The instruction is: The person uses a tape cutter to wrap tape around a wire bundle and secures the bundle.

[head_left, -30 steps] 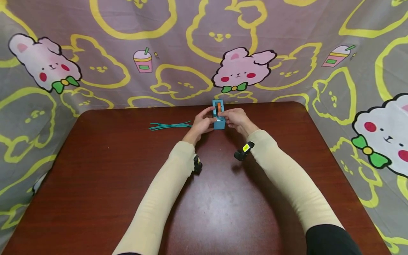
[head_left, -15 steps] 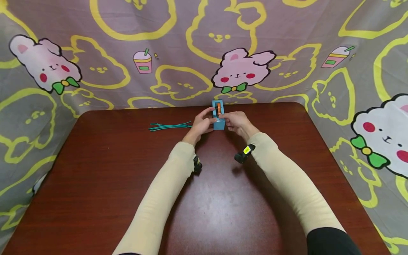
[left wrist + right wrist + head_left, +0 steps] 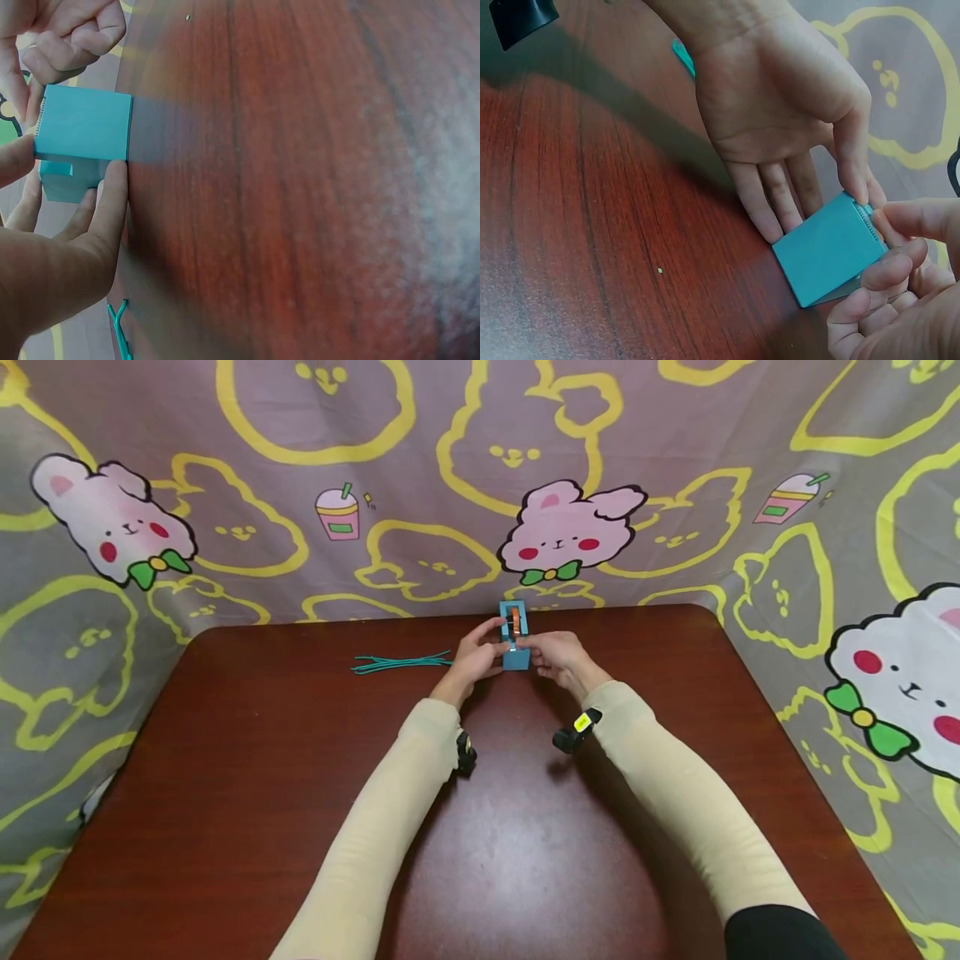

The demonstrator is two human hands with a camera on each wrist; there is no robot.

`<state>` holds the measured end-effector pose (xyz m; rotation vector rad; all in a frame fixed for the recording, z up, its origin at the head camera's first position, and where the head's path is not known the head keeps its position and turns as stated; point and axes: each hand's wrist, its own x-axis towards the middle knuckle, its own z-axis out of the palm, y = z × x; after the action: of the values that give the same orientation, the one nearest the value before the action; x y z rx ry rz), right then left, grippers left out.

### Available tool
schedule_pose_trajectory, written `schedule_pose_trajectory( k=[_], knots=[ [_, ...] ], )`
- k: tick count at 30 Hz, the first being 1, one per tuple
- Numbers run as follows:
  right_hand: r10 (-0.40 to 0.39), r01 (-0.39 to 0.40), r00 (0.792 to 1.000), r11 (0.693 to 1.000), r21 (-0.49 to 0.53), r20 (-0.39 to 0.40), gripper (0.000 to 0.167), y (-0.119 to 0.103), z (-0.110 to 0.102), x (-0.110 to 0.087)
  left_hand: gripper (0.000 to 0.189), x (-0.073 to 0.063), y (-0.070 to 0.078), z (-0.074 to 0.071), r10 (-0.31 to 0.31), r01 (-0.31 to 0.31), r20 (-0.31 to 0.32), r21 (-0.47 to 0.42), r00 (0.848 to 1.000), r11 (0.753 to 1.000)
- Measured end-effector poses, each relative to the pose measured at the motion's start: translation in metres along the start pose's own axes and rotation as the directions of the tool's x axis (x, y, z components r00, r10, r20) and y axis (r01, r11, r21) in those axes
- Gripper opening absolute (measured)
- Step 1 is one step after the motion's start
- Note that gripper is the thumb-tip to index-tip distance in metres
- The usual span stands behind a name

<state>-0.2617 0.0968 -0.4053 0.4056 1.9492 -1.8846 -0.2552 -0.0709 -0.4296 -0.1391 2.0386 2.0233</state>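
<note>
A blue tape dispenser [image 3: 516,660] stands at the back of the table, its toothed cutting edge facing up in both wrist views. An orange roll of tape [image 3: 514,618] sits in its frame. My left hand [image 3: 474,658] holds the dispenser from the left: thumb at the cutter end, other fingers spread along the side, as the right wrist view shows [image 3: 772,105]. From the other side, my right hand [image 3: 558,652] pinches at the tape between thumb and index finger, right by the cutter; its other fingers curl in. The tape strip itself is mostly hidden by the fingertips.
Several thin teal strands [image 3: 401,662] lie in a bundle on the brown table [image 3: 300,760], left of the left hand. A patterned cloth [image 3: 427,468] hangs close behind the table's back edge and along both sides.
My right fingertips have shifted from beside the orange roll toward the cutter, nearer to me. The left hand keeps its hold, and the dispenser stays in place. The head view has tilted slightly up.
</note>
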Motion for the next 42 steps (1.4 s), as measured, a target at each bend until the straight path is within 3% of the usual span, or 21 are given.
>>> schedule_pose_trajectory(
  k=[42],
  knots=[
    [-0.005,0.001,0.999,0.996,0.091,0.045,0.017,0.014,-0.003,-0.012,0.048,0.003,0.000,0.001,-0.016,0.016,0.004,-0.032,1.000,0.999]
  ],
)
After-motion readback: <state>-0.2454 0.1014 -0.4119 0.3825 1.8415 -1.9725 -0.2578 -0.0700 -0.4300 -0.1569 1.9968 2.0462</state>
